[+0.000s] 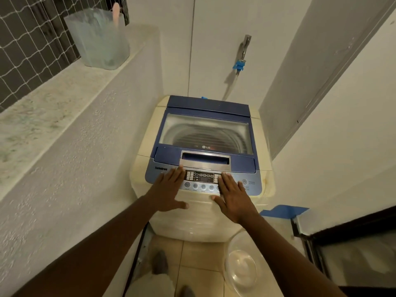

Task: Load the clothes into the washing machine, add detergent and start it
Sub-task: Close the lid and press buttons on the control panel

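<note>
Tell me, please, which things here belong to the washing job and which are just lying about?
For the job: cream and blue top-loading washing machine, its closed clear lid, silver control panel, left hand, right hand.

Lying about: translucent plastic tub on the ledge, clear round basin on the floor.

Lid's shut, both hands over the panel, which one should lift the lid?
Probably the left hand: its fingertips sit just below the lid handle. The right hand lies lower, over the buttons.

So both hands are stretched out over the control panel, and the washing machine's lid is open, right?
Not quite. In the head view the lid is shut, lying flat on the washing machine. Both the left hand and the right hand are indeed stretched out over the control panel.
</note>
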